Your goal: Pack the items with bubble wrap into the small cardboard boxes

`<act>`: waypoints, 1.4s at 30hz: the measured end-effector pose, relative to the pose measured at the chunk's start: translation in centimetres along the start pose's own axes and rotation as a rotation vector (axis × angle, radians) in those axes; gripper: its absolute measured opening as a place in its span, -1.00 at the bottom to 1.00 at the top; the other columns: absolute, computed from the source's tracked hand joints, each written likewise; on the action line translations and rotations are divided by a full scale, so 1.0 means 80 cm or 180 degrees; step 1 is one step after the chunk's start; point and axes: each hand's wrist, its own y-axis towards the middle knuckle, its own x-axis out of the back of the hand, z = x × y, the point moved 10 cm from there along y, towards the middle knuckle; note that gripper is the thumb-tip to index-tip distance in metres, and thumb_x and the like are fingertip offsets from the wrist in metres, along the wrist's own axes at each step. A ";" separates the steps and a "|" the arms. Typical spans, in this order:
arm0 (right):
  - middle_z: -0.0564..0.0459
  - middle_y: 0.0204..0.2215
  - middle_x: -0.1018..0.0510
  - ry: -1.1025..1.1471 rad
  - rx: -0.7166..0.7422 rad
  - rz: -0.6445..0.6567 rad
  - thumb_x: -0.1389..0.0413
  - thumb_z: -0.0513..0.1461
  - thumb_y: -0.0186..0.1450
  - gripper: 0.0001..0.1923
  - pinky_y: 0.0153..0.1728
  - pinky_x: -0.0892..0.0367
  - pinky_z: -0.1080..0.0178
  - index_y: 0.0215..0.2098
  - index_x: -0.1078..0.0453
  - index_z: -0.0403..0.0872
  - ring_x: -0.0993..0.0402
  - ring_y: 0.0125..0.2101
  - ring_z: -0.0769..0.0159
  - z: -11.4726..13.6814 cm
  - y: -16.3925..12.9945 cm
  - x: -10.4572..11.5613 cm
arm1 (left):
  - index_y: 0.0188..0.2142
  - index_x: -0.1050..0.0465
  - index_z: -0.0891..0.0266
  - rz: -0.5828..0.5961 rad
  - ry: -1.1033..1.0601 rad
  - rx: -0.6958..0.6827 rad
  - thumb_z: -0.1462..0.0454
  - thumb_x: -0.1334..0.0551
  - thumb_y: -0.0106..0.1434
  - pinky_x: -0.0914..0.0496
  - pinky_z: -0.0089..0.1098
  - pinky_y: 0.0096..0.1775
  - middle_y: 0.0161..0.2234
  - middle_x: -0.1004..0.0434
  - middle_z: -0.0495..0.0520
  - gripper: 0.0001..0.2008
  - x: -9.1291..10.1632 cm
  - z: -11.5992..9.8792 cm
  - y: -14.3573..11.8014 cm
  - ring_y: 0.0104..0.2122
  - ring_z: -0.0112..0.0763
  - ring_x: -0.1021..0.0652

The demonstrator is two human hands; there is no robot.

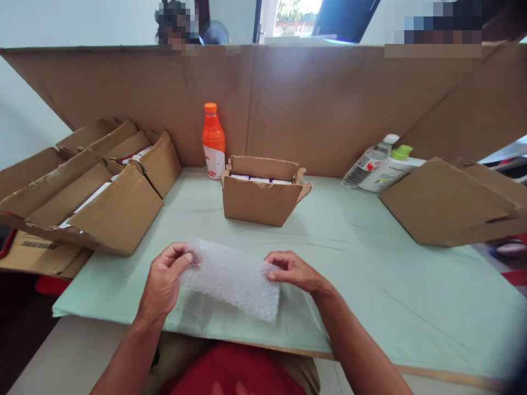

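Wrap sheet in hand — held stretched over the near edge of the surface (370, 285).

Left hand (164, 280) fingers pinch the bubble wrap (233, 280) at its 9 o'clock end; right hand (294, 270) fingers pinch the 3 o'clock end. Judged step: sheet being readied. Small box (261, 200) stands at 12 o'clock, well apart — bottle (213, 141) just beside it at 11.

Both hands (164, 280) (292, 270) hold bubble wrap (233, 280) above table (370, 285)
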 end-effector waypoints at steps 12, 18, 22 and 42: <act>-0.20 0.05 -0.55 -0.2691 0.0447 -0.2568 -0.07 -0.23 0.30 -0.73 0.16 -0.22 -0.15 -0.07 -0.50 -0.08 -0.41 0.09 -0.05 0.008 -0.026 0.090 | 0.14 -0.37 0.31 0.0296 0.3029 -0.1967 0.32 -0.16 0.25 -0.35 0.01 0.09 -0.02 -0.51 0.28 -0.54 -0.075 0.042 -0.001 0.00 -0.05 -0.45; -0.14 0.18 -0.48 -0.3690 0.1117 -0.0949 -0.15 -0.25 0.31 -0.66 0.07 -0.34 -0.05 0.06 -0.47 -0.03 -0.41 0.13 0.00 0.001 0.013 -0.040 | -0.04 -0.50 0.19 0.1388 0.3338 -0.2020 0.43 -0.11 0.24 -0.43 -0.09 -0.03 -0.13 -0.57 0.16 -0.65 -0.135 0.082 -0.009 -0.10 -0.13 -0.50; -0.11 0.07 -0.58 -0.3714 0.1135 -0.1757 -0.09 -0.22 0.37 -0.80 0.06 -0.35 -0.06 -0.09 -0.51 -0.02 -0.45 0.11 0.02 -0.012 -0.047 0.038 | -0.07 -0.53 0.16 0.1747 0.2589 -0.1584 0.36 -0.14 0.26 -0.49 -0.18 -0.08 -0.07 -0.57 0.15 -0.71 -0.119 0.097 0.009 -0.04 -0.17 -0.53; -0.17 -0.06 -0.59 -0.1915 0.0176 -0.2709 -0.09 -0.07 0.22 -0.47 -0.18 -0.51 0.04 0.11 -0.32 -0.12 -0.57 -0.19 0.07 -0.004 0.006 0.219 | 0.22 -0.22 0.23 0.0516 0.1050 -0.0845 0.26 -0.22 0.14 -0.43 -0.15 0.05 0.12 -0.45 0.25 -0.37 -0.168 0.070 0.144 0.05 -0.19 -0.51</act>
